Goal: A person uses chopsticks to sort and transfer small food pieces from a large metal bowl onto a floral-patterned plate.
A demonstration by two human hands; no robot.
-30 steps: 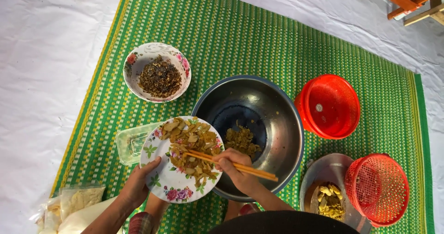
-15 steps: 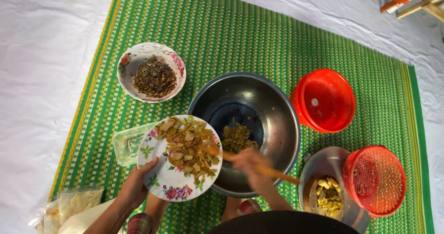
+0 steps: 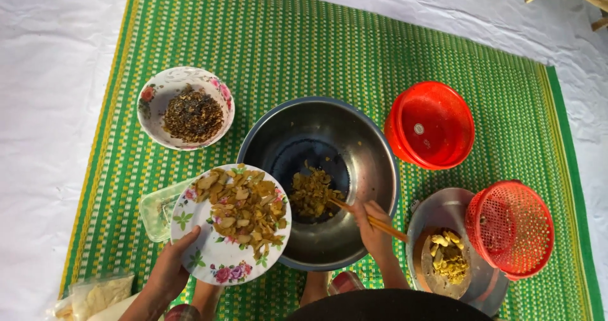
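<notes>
My left hand holds a flowered white plate heaped with brownish food pieces, tilted over the rim of a large steel bowl. My right hand grips a pair of wooden chopsticks whose tips reach into the yellowish food at the bottom of that bowl.
A flowered bowl of dark dried food sits far left on the green woven mat. A red lidded basket and a red mesh basket stand right, the latter on a steel dish with yellow pieces. A clear container lies under the plate.
My right hand drew the chopsticks off the plate and into the steel bowl. More food now lies in the bowl. The plate stays held at the rim.
</notes>
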